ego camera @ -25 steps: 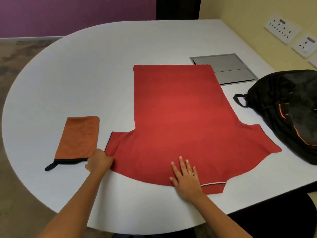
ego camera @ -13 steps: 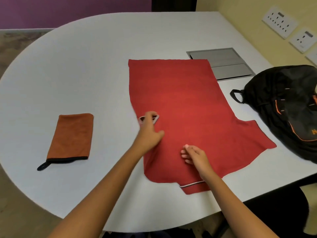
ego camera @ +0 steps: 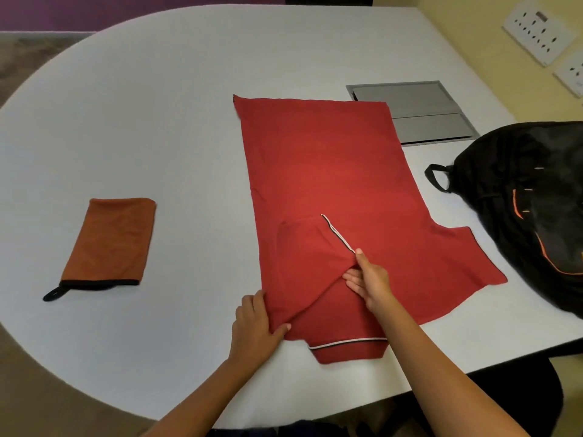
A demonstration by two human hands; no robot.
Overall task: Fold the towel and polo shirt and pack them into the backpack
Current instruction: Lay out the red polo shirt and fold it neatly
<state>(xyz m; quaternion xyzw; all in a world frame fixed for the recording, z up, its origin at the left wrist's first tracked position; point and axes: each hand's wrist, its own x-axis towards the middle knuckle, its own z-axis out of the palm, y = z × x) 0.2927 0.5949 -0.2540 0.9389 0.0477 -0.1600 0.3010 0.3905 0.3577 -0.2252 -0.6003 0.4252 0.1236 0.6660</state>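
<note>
The left sleeve [ego camera: 310,244] now lies folded over the polo shirt [ego camera: 331,171]; both hands [ego camera: 257,323] pinch it, right sleeve next.

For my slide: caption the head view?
Both hands fold red polo shirt's left sleeve inward.

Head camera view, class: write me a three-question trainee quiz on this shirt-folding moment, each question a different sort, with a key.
1. True or false: the orange towel already lies folded on the white table.
2. Which sleeve of the red polo shirt is folded in over the body? A. the left-side one B. the right-side one C. both
3. Fill in: the black backpack lies to the ___ of the shirt.

Key: 1 true. 2 A; the right hand pinches that sleeve and the left hand grips the folded edge. 3 right.
</note>
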